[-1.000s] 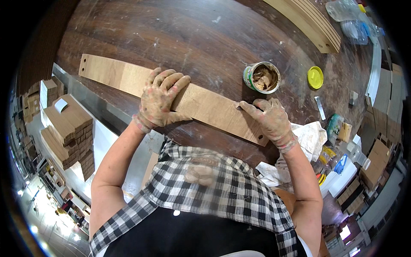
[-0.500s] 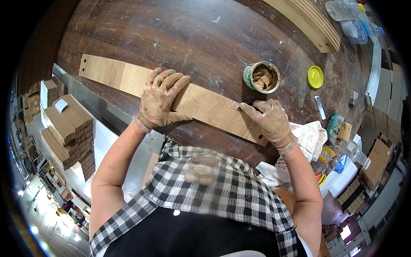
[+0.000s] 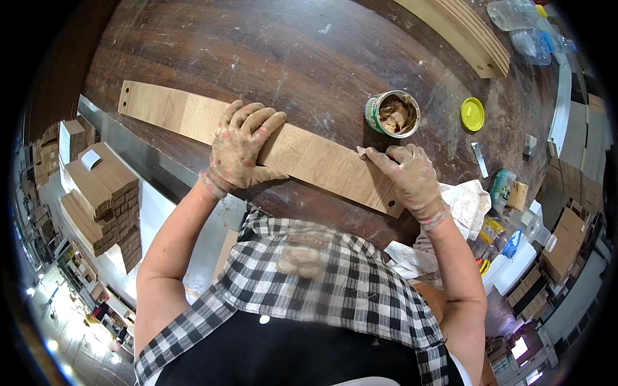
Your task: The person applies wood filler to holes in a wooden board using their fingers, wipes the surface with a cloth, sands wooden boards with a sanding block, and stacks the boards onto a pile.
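Note:
A long, light-brown wooden board (image 3: 322, 162) lies slantwise across the dark worktable (image 3: 277, 58), with two dark holes at its left end and at least one at its right. My gloved left hand (image 3: 237, 151) grips it near the middle, fingers reaching over the far edge and thumb along the near edge. At the right part, my stained, gloved right hand (image 3: 413, 180) is closed, its index finger and thumb pinched around something tiny at the board's far edge. What it is cannot be made out. Beyond that hand stands an open can (image 3: 391, 116) of brown paste.
Right of the can are a yellow lid (image 3: 472, 114), a metal strip (image 3: 479, 159) and a small grey block (image 3: 530, 145). A stained white cloth (image 3: 465, 206) lies beside my right wrist. More boards (image 3: 460, 32) and plastic bottles (image 3: 515, 15) are at the far right. Stacked brown cardboard (image 3: 103, 183) stands left.
My right fingertips have shifted slightly away from me, from the board's top face to its far edge. My left hand and the board have hardly moved.

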A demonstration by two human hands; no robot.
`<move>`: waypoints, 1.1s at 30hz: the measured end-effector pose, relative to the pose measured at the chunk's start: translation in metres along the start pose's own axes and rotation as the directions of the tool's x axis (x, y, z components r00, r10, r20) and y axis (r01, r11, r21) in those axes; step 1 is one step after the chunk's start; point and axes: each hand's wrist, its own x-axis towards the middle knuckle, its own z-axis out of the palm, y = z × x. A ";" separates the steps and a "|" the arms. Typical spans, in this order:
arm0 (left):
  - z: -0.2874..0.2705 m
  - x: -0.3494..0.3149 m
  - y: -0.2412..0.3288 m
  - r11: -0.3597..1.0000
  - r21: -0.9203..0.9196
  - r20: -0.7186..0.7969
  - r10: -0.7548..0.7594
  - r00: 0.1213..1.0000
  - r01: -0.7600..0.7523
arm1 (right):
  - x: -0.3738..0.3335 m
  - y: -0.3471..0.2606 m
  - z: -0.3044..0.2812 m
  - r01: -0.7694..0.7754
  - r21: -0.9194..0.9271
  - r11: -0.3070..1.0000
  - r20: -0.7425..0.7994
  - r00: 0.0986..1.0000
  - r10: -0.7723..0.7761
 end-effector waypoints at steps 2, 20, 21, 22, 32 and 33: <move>-0.001 0.000 0.001 1.000 -0.005 -0.002 -0.001 1.000 0.001 | 0.000 0.000 -0.001 0.015 -0.010 1.000 -0.019 1.000 -0.015; -0.004 0.001 0.003 1.000 0.017 -0.011 -0.014 1.000 0.014 | 0.001 -0.011 0.002 -0.053 0.217 0.975 -0.133 0.988 0.083; -0.003 0.000 0.003 1.000 0.015 -0.015 -0.011 1.000 0.011 | 0.001 -0.010 -0.003 -0.052 0.192 0.980 -0.114 0.991 0.075; -0.002 -0.001 0.002 1.000 0.014 -0.018 -0.009 1.000 0.009 | 0.002 -0.009 -0.008 -0.050 0.166 0.985 -0.096 0.993 0.066; -0.001 0.000 0.000 1.000 0.001 -0.038 0.020 0.999 -0.020 | 0.005 -0.015 -0.016 -0.133 0.225 0.965 -0.051 0.988 0.147; -0.002 0.000 0.000 1.000 0.005 -0.035 0.015 0.999 -0.014 | 0.003 -0.013 -0.022 -0.156 0.227 0.961 -0.020 0.986 0.165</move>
